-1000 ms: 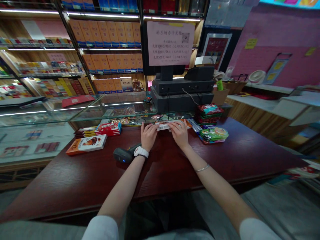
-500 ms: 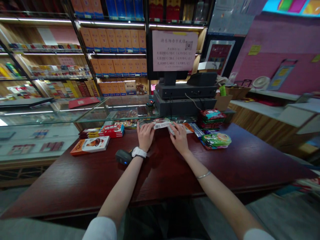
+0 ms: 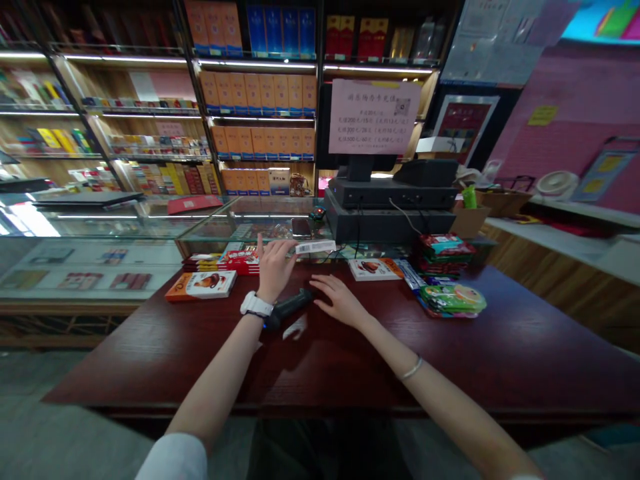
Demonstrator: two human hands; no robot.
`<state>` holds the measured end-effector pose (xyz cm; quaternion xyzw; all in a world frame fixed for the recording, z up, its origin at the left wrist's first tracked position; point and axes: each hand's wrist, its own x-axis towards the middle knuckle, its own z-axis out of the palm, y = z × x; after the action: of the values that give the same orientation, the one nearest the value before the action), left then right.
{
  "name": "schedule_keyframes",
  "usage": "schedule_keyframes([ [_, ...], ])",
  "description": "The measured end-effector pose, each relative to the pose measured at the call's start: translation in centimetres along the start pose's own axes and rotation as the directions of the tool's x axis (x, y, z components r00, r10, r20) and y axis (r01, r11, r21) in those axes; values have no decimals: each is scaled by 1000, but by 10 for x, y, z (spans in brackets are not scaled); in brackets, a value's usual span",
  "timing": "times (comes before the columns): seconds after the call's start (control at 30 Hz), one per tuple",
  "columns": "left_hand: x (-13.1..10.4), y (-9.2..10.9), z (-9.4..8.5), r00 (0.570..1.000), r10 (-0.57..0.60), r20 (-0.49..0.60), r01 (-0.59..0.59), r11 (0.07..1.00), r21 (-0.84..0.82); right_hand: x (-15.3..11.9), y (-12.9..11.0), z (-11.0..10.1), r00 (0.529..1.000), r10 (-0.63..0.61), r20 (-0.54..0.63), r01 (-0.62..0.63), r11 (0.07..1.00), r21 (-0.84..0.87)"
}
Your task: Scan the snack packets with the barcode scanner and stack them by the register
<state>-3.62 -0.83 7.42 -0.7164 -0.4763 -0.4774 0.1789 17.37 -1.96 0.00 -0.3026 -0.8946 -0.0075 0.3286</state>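
Note:
My left hand [image 3: 275, 267] grips a thin white box [image 3: 316, 247] by its left end, with the barcode edge facing me. The box is raised over the back of the table. My right hand [image 3: 340, 300] is open, palm down, with fingers stretched toward the handle of a black barcode scanner [image 3: 287, 310]. I cannot tell whether its fingertips touch the scanner, which lies beneath my left wrist. To the right of my hands rests an orange-and-white box [image 3: 375, 269]; another orange-and-white box [image 3: 201, 285] lies on the left.
Red packs [image 3: 240, 261] are stacked at the back left of the dark table [image 3: 380, 373]. At the right are green packs [image 3: 453, 300] and a pile of red packs [image 3: 445, 253]. Behind stand a glass case [image 3: 225, 227] and a till [image 3: 390, 210] with a sign.
My right hand has left the boxes at the back and moved nearer me and left, beside the scanner. My left hand has lifted the white box. The view has shifted slightly left.

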Motion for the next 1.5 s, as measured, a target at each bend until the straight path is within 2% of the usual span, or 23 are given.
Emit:
schedule_keyframes([
  [0.07,-2,-14,-6,1000,9,16,-9,1000,17,7,-9,7,992,-31,120,25,998,51],
  [0.17,-11,-35,-10,1000,-12,19,12,999,35,19,-23,21,969,-59,239,39,996,86],
  [0.33,-34,-61,-9,993,-109,-46,109,994,17,36,-39,43,933,-64,353,20,992,128],
  [0.43,-42,-73,-10,988,-146,-49,146,989,4,39,-42,47,930,-56,364,15,993,116],
  [0.6,-45,-84,-8,971,-228,-73,227,974,-15,33,-33,40,934,-43,354,13,996,86],
  [0.93,-52,-73,8,984,-176,-1,176,984,7,4,0,7,927,-27,375,11,999,45],
  [1.1,-54,-68,15,989,-148,12,148,989,-5,-11,15,-2,956,5,293,-33,995,91],
  [1.3,-59,-66,20,991,-123,50,123,992,0,-8,21,-16,992,98,75,-112,971,211],
  [1.5,-64,-66,27,991,-102,86,100,995,25,-9,33,-27,950,270,-157,-215,931,296],
])
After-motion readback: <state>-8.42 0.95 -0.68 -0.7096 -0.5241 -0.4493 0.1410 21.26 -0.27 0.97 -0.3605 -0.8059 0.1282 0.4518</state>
